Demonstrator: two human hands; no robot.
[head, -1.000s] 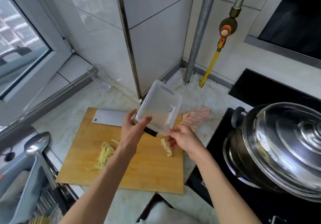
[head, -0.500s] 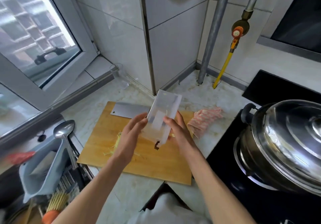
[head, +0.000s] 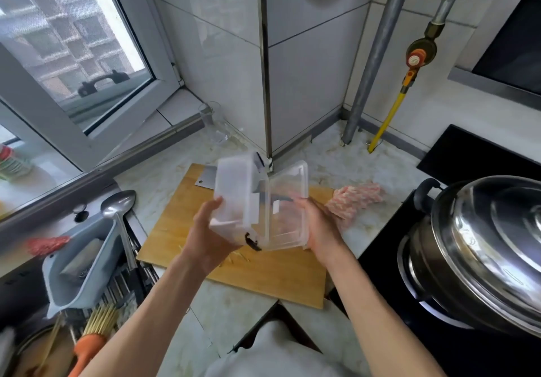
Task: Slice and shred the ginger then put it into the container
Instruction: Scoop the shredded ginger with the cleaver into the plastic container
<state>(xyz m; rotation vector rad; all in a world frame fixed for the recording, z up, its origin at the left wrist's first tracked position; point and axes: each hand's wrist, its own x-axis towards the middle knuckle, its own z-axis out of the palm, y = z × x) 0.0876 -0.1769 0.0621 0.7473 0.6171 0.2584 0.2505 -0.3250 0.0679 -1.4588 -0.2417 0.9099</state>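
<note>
While both hands are up over the wooden cutting board (head: pixel 243 274), the clear plastic container (head: pixel 234 198) is splitting into its two halves; the left hand (head: pixel 206 239) holds the deeper box from below and behind, thumb up against its near wall, fingers hidden behind the plastic; the right hand (head: pixel 317 227) holds the shallower lid (head: pixel 288 207), fingers behind it, tilted open like a book; both hands are closed onto their halves, none free; judging by that spread, the lid is coming off so the box can take the ginger; the box looks empty as far as the hazy plastic lets me tell; the shredded ginger (head: pixel 238 258) lies on the board just under the left wrist, only a few pale strands showing, the rest hidden behind hand and box; the cleaver (head: pixel 206 179) rests flat at the far edge of the board, parked out of the way, its handle seen through the plastic; a pink patterned cloth (head: pixel 355 199) sits beside the board on the marble counter (head: pixel 231 309); a steel pot (head: pixel 480 248) stands on the hob to the right; next, I'd say, lid down, box low at the board, shreds scooped in
</note>
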